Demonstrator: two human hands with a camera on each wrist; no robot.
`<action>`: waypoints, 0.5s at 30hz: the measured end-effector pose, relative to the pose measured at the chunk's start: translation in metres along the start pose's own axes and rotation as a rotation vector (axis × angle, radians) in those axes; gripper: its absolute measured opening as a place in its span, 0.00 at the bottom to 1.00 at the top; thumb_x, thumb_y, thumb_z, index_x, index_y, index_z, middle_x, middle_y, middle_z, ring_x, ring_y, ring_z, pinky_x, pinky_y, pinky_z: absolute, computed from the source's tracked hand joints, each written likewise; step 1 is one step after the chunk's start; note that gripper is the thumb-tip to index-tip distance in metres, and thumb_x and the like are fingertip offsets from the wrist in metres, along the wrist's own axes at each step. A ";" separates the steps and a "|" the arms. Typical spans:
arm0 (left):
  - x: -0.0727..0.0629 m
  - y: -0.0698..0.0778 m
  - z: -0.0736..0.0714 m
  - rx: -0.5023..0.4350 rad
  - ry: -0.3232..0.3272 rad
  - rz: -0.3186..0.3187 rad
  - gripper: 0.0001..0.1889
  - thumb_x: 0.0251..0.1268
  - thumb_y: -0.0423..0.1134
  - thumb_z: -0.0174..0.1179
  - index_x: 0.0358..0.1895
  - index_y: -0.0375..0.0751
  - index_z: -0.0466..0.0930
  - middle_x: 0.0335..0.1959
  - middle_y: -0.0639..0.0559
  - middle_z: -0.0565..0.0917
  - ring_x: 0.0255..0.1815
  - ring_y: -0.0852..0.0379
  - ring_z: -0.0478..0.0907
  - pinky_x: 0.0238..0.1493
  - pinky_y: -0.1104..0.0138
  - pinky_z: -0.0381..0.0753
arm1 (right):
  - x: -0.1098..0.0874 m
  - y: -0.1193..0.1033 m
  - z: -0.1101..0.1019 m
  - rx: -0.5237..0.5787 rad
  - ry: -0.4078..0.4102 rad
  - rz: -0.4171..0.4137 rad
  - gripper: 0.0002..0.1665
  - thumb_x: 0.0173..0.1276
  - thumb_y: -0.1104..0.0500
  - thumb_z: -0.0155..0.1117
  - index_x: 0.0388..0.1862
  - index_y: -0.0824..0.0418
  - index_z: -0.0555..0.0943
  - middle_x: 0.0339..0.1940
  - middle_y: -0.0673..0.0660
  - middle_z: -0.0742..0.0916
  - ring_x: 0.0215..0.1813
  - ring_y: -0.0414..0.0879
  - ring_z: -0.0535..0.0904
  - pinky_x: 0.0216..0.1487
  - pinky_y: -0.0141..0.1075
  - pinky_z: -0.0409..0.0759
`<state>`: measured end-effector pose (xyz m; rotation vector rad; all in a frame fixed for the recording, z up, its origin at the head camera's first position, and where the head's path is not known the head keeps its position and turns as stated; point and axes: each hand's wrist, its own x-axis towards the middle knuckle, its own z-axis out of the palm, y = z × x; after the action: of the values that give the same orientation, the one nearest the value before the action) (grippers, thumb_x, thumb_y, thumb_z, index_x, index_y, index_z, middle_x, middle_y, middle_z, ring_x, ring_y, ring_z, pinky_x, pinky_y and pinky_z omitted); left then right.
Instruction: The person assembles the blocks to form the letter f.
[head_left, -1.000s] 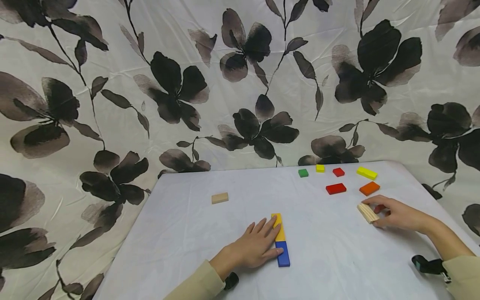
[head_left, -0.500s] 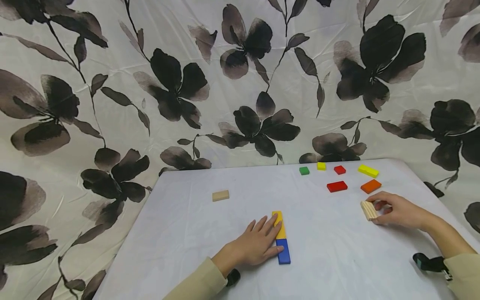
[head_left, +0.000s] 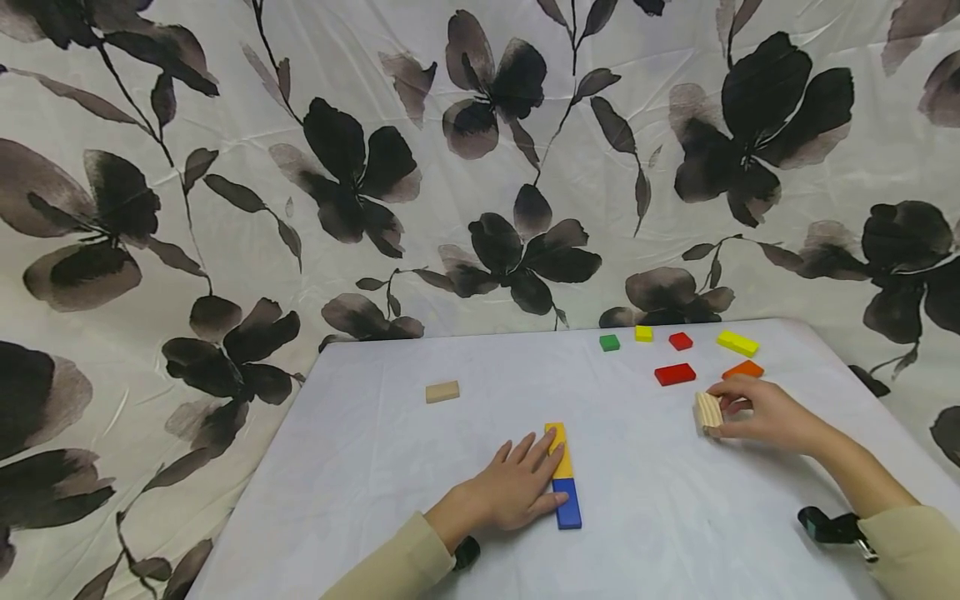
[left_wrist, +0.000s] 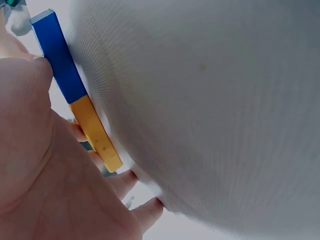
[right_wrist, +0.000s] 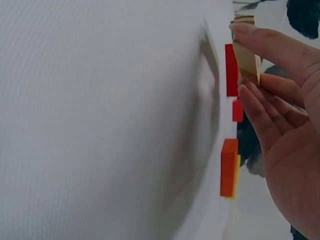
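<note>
At the right of the desk (head_left: pixel 637 517), the right grip (head_left: pixel 768 418) is pinching a wooden block (head_left: pixel 707 413) by its ends, slackening pressure risking a slip; the left grip (head_left: pixel 506 496), outstretched, touching the yellow block (head_left: pixel 562 467) and blue block (head_left: pixel 568 510), is risking parting them.

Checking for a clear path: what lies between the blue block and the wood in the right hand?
The head view shows only bare white tabletop between the blue block and the wood.

You can read no text, label, brand, number or sign in any of your three views, head, left wrist or right wrist
</note>
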<state>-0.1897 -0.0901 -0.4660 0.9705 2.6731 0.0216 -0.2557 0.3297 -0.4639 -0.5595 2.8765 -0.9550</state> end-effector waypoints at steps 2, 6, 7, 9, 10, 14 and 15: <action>0.000 0.000 -0.001 0.001 -0.003 -0.001 0.39 0.81 0.67 0.33 0.84 0.48 0.46 0.86 0.49 0.42 0.84 0.43 0.46 0.77 0.42 0.55 | 0.003 -0.008 0.002 0.005 0.007 -0.019 0.35 0.56 0.52 0.83 0.58 0.68 0.82 0.47 0.55 0.84 0.48 0.48 0.79 0.51 0.34 0.85; 0.000 0.001 -0.003 -0.001 -0.011 -0.004 0.39 0.81 0.66 0.33 0.84 0.48 0.47 0.86 0.48 0.42 0.84 0.43 0.45 0.77 0.42 0.55 | 0.008 -0.022 0.005 0.035 0.031 -0.053 0.32 0.56 0.53 0.83 0.56 0.67 0.83 0.46 0.54 0.84 0.46 0.47 0.79 0.53 0.44 0.85; 0.000 0.001 -0.003 -0.002 -0.013 -0.005 0.39 0.81 0.66 0.33 0.84 0.48 0.47 0.86 0.48 0.42 0.84 0.43 0.46 0.77 0.42 0.55 | 0.009 -0.026 0.006 0.040 0.037 -0.057 0.32 0.56 0.53 0.83 0.55 0.67 0.83 0.46 0.54 0.84 0.46 0.47 0.79 0.53 0.43 0.85; 0.000 0.001 -0.002 -0.002 -0.015 -0.004 0.39 0.81 0.67 0.33 0.84 0.48 0.47 0.86 0.48 0.42 0.84 0.43 0.46 0.77 0.42 0.55 | 0.010 -0.032 0.008 0.041 0.050 -0.057 0.32 0.56 0.53 0.83 0.55 0.66 0.83 0.45 0.53 0.84 0.46 0.47 0.79 0.53 0.40 0.85; -0.001 0.001 -0.002 -0.003 -0.017 -0.004 0.39 0.80 0.67 0.33 0.84 0.48 0.47 0.86 0.48 0.42 0.84 0.43 0.46 0.77 0.42 0.55 | 0.011 -0.035 0.010 0.041 0.053 -0.057 0.32 0.56 0.53 0.83 0.56 0.66 0.84 0.45 0.53 0.84 0.46 0.47 0.79 0.53 0.40 0.85; -0.001 0.001 -0.002 -0.008 -0.018 -0.004 0.40 0.80 0.67 0.33 0.84 0.48 0.47 0.86 0.48 0.42 0.84 0.43 0.46 0.77 0.41 0.55 | 0.014 -0.047 0.016 0.050 0.065 -0.058 0.32 0.56 0.53 0.83 0.57 0.66 0.84 0.45 0.54 0.83 0.47 0.48 0.80 0.53 0.45 0.85; -0.001 0.001 -0.002 -0.008 -0.018 -0.004 0.40 0.80 0.67 0.33 0.84 0.48 0.47 0.86 0.48 0.42 0.84 0.43 0.46 0.77 0.42 0.55 | 0.015 -0.050 0.017 0.051 0.068 -0.057 0.33 0.56 0.52 0.83 0.57 0.65 0.84 0.46 0.54 0.83 0.47 0.49 0.80 0.53 0.46 0.85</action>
<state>-0.1887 -0.0893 -0.4638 0.9589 2.6562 0.0233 -0.2511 0.2777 -0.4475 -0.6196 2.9002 -1.0733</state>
